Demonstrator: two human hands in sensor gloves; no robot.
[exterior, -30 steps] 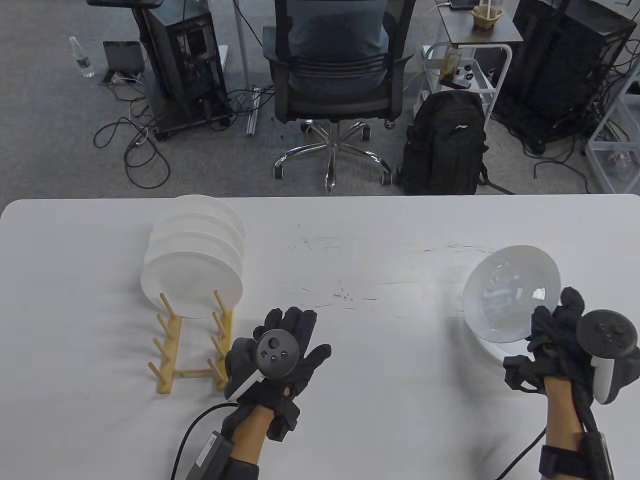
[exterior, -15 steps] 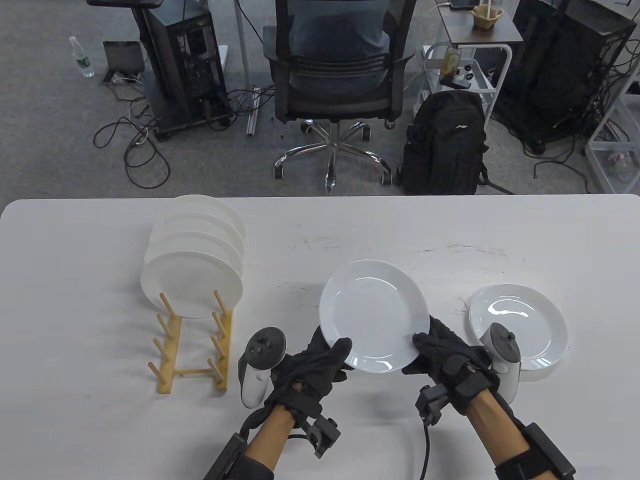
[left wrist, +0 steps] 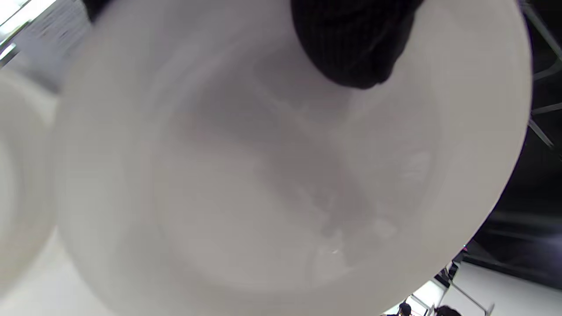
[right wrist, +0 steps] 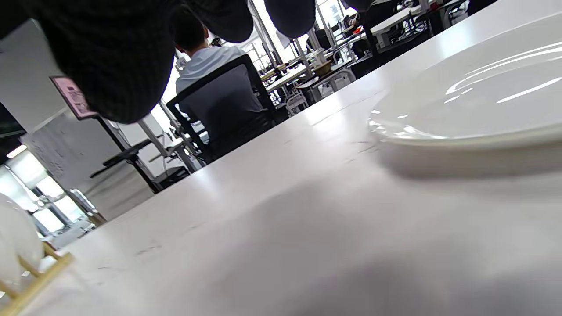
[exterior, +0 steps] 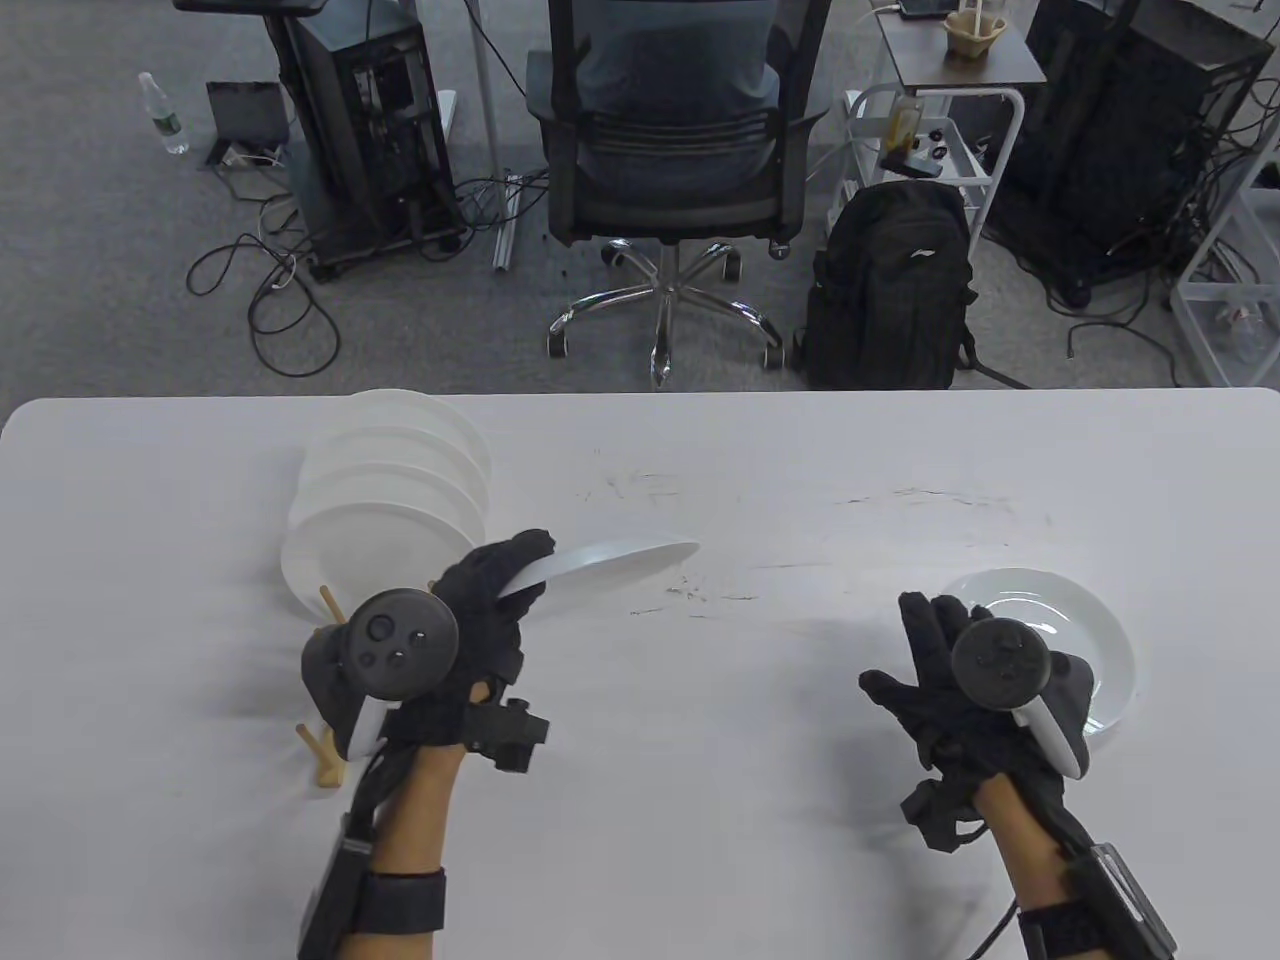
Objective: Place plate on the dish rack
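My left hand (exterior: 490, 590) grips a white plate (exterior: 610, 562) by its rim and holds it tilted near edge-on above the table, just right of the wooden dish rack (exterior: 325, 765). The plate fills the left wrist view (left wrist: 263, 175) with a fingertip (left wrist: 351, 48) on it. Several white plates (exterior: 380, 500) stand in the rack's far slots. My right hand (exterior: 950, 680) hovers open and empty over the table beside another white plate (exterior: 1080, 620) lying flat, which also shows in the right wrist view (right wrist: 474, 109).
The rack's near pegs are partly hidden behind my left hand. Its end shows in the right wrist view (right wrist: 26, 281). An office chair (exterior: 670, 150) and a backpack (exterior: 890, 290) stand beyond the table's far edge.
The plate passed from my right hand, through both hands at the middle, to my left hand alone, which carried it left toward the rack. My right hand let go and drew back right.
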